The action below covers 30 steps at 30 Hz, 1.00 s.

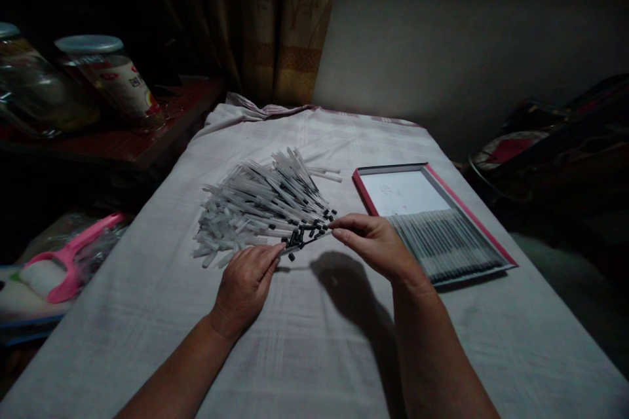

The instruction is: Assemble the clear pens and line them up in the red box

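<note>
My left hand (248, 280) pinches one end of a slim clear pen (314, 238) with a dark core. The fingertips of my right hand (376, 243) are closed on its other end, so it spans the gap between both hands, slightly tilted. Just behind my hands lies a loose pile of clear pen tubes (260, 193), many with dark cores and small black end pieces (297, 236). To the right, a shallow box (364, 191) with red edges holds a row of similar pens (442, 245) laid side by side on its near half.
A white checked cloth (304, 353) covers the table. On a dark red side table (167, 124) at left stands a lidded jar (113, 75). A pink-handled item (69, 262) lies lower left. A curtain (295, 26) and a pale wall (417, 46) close off the back.
</note>
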Available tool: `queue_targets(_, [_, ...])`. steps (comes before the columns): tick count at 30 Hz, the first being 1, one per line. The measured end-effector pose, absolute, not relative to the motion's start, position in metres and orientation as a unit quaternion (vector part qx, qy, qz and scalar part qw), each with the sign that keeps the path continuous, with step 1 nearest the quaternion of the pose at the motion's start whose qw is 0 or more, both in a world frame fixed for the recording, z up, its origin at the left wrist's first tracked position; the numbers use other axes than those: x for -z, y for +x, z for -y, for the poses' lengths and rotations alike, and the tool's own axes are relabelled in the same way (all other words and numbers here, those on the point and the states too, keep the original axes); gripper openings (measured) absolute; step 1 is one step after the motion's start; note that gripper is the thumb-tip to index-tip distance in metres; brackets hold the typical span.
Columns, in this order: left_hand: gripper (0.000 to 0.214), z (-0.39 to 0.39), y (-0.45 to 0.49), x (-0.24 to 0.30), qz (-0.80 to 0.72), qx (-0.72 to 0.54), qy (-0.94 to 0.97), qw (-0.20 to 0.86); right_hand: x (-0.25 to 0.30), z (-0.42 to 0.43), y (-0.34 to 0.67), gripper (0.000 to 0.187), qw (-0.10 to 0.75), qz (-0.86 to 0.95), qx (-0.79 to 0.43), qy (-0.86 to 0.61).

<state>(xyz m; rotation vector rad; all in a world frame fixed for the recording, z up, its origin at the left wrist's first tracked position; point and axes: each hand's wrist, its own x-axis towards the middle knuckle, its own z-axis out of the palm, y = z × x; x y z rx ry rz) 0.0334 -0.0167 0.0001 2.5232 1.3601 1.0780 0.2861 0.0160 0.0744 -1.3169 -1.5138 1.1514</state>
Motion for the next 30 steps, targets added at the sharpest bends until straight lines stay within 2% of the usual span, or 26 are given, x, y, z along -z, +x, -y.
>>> queue_targets(4, [0.029, 0.018, 0.034, -0.001, -0.449, -0.363, 0.815, 0.049, -0.061, -0.018, 0.286, 0.038, 0.353, 0.618, -0.481, -0.512])
queue_targets(8, [0.026, 0.018, 0.033, -0.001, -0.459, -0.379, 0.802, 0.05, -0.04, -0.023, 0.287, 0.023, 0.293, 0.651, -0.357, -0.603])
queue_targets(13, [0.023, 0.018, 0.033, 0.0, -0.467, -0.374, 0.799, 0.058, -0.029, -0.024, 0.272, 0.026, 0.149, 0.735, -0.229, -0.62])
queue_targets(16, [0.023, 0.017, 0.033, -0.001, -0.458, -0.367, 0.807, 0.059, -0.03, -0.023, 0.262, 0.021, 0.103, 0.745, -0.171, -0.636])
queue_targets(18, [0.023, 0.017, 0.033, -0.002, -0.45, -0.365, 0.813, 0.06, -0.03, -0.021, 0.261, 0.019, 0.118, 0.739, -0.165, -0.642])
queue_targets(20, [0.023, 0.017, 0.034, -0.002, -0.443, -0.362, 0.819, 0.054, -0.029, -0.015, 0.262, 0.018, 0.17, 0.723, -0.195, -0.64])
queue_targets(26, [0.024, 0.019, 0.036, -0.002, -0.436, -0.338, 0.833, 0.039, -0.014, 0.018, 0.256, 0.012, 0.36, 0.632, -0.393, -0.562])
queue_targets(30, [0.027, 0.02, 0.038, -0.003, -0.431, -0.318, 0.844, 0.045, -0.005, 0.03, 0.248, 0.014, 0.432, 0.588, -0.389, -0.562])
